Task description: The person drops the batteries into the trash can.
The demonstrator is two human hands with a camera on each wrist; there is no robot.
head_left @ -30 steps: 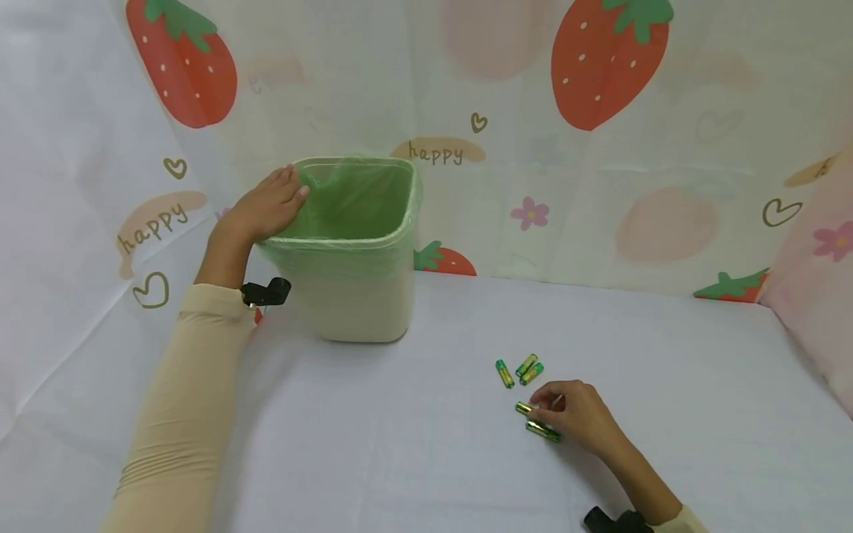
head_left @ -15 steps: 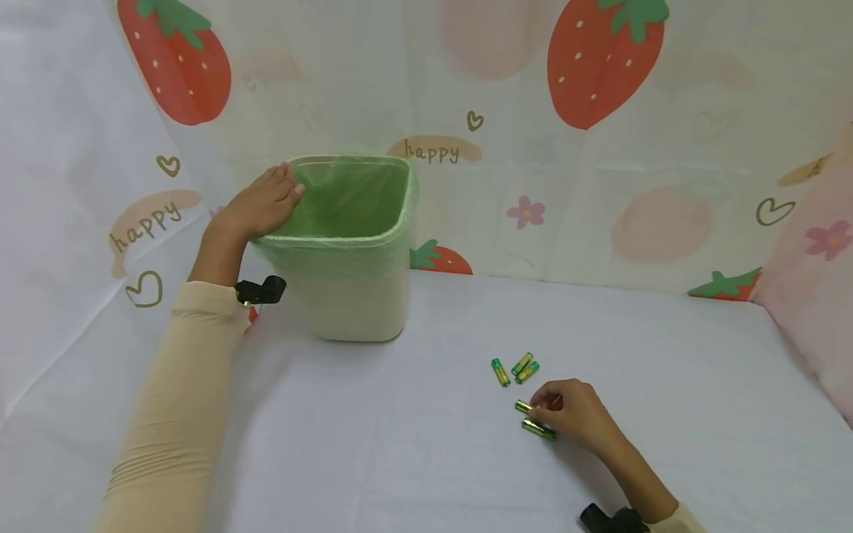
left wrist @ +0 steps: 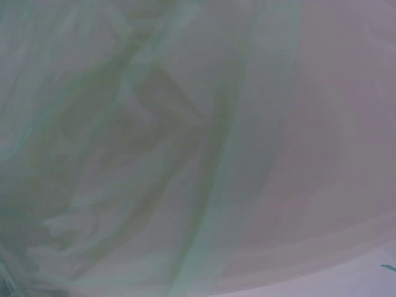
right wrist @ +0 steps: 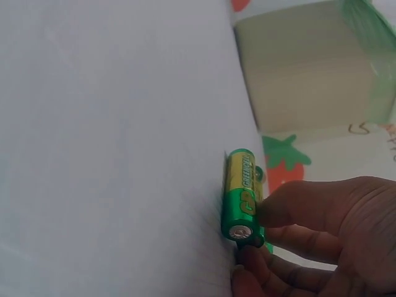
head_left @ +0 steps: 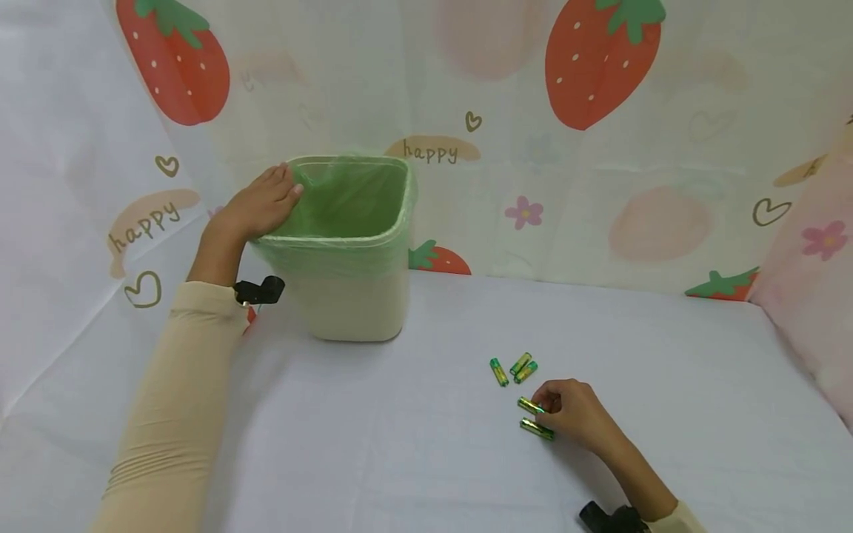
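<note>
In the head view my left hand (head_left: 263, 203) rests on the left rim of a cream trash bin (head_left: 360, 296) lined with a thin green bag (head_left: 353, 196). Its fingers lie along the rim, the thumb toward the inside. My right hand (head_left: 573, 411) is low over the white tabletop and pinches the end of a green and gold battery (head_left: 529, 405) between thumb and fingertips. A second battery (head_left: 537, 428) lies just in front of it; the right wrist view shows this battery (right wrist: 240, 192) close up, partly hiding the one at my fingers.
Several more batteries (head_left: 513, 369) lie in a loose group beyond my right hand. A printed cloth (head_left: 600, 185) with strawberries hangs behind the tabletop, and a pink cloth side (head_left: 813, 296) rises at the right. Bag folds and the bin wall (left wrist: 322, 154) fill the left wrist view.
The battery at my right fingertips has shifted slightly right and away from me, and more of it shows. My left hand stays on the bin rim; the whole view drifts a little left.
</note>
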